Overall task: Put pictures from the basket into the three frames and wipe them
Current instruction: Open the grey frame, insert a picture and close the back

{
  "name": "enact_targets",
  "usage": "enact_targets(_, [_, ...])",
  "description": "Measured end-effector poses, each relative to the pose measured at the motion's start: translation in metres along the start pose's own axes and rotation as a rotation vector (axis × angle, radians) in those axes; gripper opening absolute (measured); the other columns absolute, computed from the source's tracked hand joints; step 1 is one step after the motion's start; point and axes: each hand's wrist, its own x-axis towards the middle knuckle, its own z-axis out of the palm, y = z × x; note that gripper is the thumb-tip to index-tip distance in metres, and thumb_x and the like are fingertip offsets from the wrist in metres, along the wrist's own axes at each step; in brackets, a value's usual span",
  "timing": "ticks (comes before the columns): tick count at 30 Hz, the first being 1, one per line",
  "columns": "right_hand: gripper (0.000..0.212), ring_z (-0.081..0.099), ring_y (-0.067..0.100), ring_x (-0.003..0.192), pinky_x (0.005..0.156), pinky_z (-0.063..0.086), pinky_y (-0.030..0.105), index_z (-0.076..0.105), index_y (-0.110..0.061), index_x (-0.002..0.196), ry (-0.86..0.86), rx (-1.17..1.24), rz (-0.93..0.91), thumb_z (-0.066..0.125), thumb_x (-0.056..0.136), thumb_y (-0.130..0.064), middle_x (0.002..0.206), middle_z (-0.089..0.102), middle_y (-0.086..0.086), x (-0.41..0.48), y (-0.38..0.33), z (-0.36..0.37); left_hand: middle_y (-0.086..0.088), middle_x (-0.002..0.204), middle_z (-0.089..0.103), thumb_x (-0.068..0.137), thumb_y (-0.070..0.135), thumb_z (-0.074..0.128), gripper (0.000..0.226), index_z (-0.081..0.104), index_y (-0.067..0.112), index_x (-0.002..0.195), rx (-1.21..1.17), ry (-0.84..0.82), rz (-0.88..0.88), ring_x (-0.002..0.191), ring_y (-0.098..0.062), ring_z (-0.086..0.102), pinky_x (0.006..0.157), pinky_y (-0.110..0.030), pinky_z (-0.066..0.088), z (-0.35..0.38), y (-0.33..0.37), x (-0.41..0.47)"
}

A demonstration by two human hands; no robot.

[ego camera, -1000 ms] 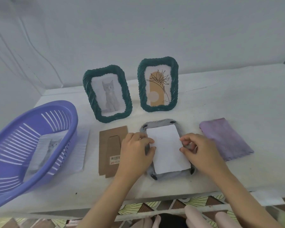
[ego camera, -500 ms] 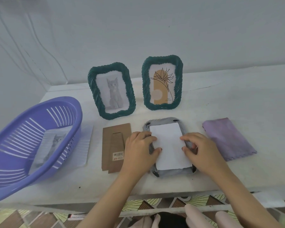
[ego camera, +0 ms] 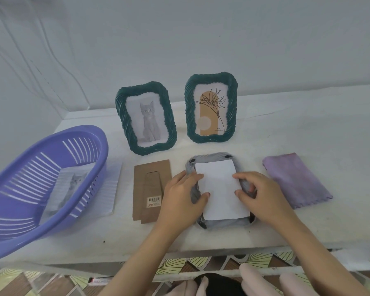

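Third frame, face-down frame [ego camera: 209,158], lies near the tabletop's front edge, centre, right under my hands. White picture [ego camera: 220,189] sits back-up on it, long axis running front edge to back edge, skewed a bit against the frame opening. Left hand [ego camera: 181,195] curls over the frame's left rim, thumb on the paper. Right hand [ego camera: 263,195] has curled fingertips on the picture's right edge; pinching or just pressing, cannot tell. Hands are apart, one per long side. Cardboard backing [ego camera: 150,189] lies just left of the left hand, so probably that hand fetches it next. Purple cloth [ego camera: 295,180] is right of the right hand.
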Motion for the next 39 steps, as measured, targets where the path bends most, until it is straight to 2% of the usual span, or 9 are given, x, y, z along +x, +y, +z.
enact_targets(2, [0.036, 0.046, 0.003, 0.062, 0.056, 0.036, 0.006, 0.06, -0.023, 0.118, 0.012, 0.017, 0.004, 0.065, 0.082, -0.016, 0.072, 0.042, -0.023, 0.001, 0.0, 0.0, 0.009, 0.123, 0.057, 0.082, 0.03, 0.064, 0.041, 0.057, 0.024, 0.122, -0.035, 0.0, -0.008, 0.119, 0.001, 0.031, 0.099, -0.017, 0.022, 0.0, 0.001, 0.0])
enact_targets(5, [0.036, 0.047, 0.003, 0.062, 0.056, 0.036, 0.007, 0.061, -0.023, 0.117, 0.022, 0.037, 0.01, 0.066, 0.082, -0.016, 0.071, 0.044, -0.022, 0.001, 0.0, 0.0, 0.01, 0.12, 0.058, 0.082, 0.028, 0.065, 0.038, 0.059, 0.025, 0.119, -0.081, 0.008, -0.032, 0.118, 0.001, 0.034, 0.102, -0.023, 0.028, 0.001, -0.001, 0.001])
enact_targets(10, [0.036, 0.048, 0.005, 0.064, 0.061, 0.039, 0.005, 0.063, -0.022, 0.113, 0.028, 0.066, 0.008, 0.068, 0.079, -0.012, 0.074, 0.048, -0.022, 0.003, 0.002, 0.001, 0.017, 0.111, 0.054, 0.081, 0.024, 0.066, 0.036, 0.061, 0.024, 0.117, -0.125, 0.019, -0.055, 0.112, 0.01, 0.028, 0.095, -0.015, 0.025, 0.002, -0.001, 0.001])
enact_targets(18, [0.035, 0.047, 0.009, 0.063, 0.057, 0.038, 0.007, 0.065, -0.028, 0.106, 0.046, 0.234, 0.08, 0.07, 0.078, -0.008, 0.07, 0.052, -0.015, 0.007, 0.007, 0.004, 0.019, 0.112, 0.056, 0.077, 0.017, 0.07, 0.037, 0.062, 0.026, 0.111, -0.22, 0.012, -0.12, 0.114, 0.0, 0.038, 0.094, -0.016, 0.028, 0.001, -0.005, 0.004])
enact_targets(22, [0.031, 0.05, 0.009, 0.072, 0.062, 0.041, 0.003, 0.065, -0.029, 0.096, 0.055, 0.466, 0.164, 0.068, 0.079, -0.003, 0.086, 0.064, -0.011, 0.013, 0.007, 0.005, 0.013, 0.115, 0.058, 0.074, 0.014, 0.073, 0.04, 0.063, 0.024, 0.111, -0.197, -0.007, -0.132, 0.115, -0.003, 0.039, 0.094, -0.016, 0.027, 0.002, -0.008, 0.005])
enact_targets(24, [0.029, 0.052, 0.01, 0.075, 0.063, 0.043, 0.005, 0.065, -0.03, 0.092, 0.06, 0.512, 0.164, 0.067, 0.079, -0.003, 0.085, 0.064, -0.008, 0.015, 0.005, 0.005, 0.012, 0.116, 0.057, 0.072, 0.013, 0.073, 0.042, 0.063, 0.023, 0.112, -0.181, -0.001, -0.131, 0.115, -0.002, 0.038, 0.094, -0.013, 0.024, 0.003, -0.008, 0.005])
enact_targets(33, [0.026, 0.041, 0.002, 0.056, 0.057, 0.04, 0.009, 0.067, -0.032, 0.092, -0.029, 0.401, 0.095, 0.064, 0.083, -0.009, 0.076, 0.06, -0.012, 0.016, 0.004, 0.002, 0.019, 0.111, 0.05, 0.073, 0.015, 0.074, 0.039, 0.066, 0.019, 0.111, -0.161, 0.008, -0.128, 0.114, 0.003, 0.034, 0.094, -0.009, 0.021, 0.005, -0.008, 0.005])
enact_targets(37, [0.025, 0.039, 0.002, 0.054, 0.055, 0.04, 0.008, 0.067, -0.032, 0.091, -0.056, 0.369, 0.1, 0.063, 0.083, -0.009, 0.077, 0.059, -0.013, 0.017, 0.005, -0.003, 0.018, 0.111, 0.052, 0.073, 0.015, 0.074, 0.038, 0.067, 0.018, 0.11, -0.166, 0.013, -0.128, 0.113, 0.003, 0.035, 0.086, 0.007, 0.016, 0.006, -0.009, 0.004])
enact_targets(39, [0.025, 0.037, 0.004, 0.053, 0.055, 0.039, 0.008, 0.067, -0.033, 0.091, -0.068, 0.359, 0.102, 0.064, 0.083, -0.009, 0.077, 0.059, -0.014, 0.019, 0.005, -0.003, 0.017, 0.112, 0.052, 0.073, 0.014, 0.074, 0.038, 0.066, 0.018, 0.11, -0.17, 0.012, -0.134, 0.113, 0.003, 0.035, 0.085, 0.009, 0.015, 0.007, -0.01, 0.004])
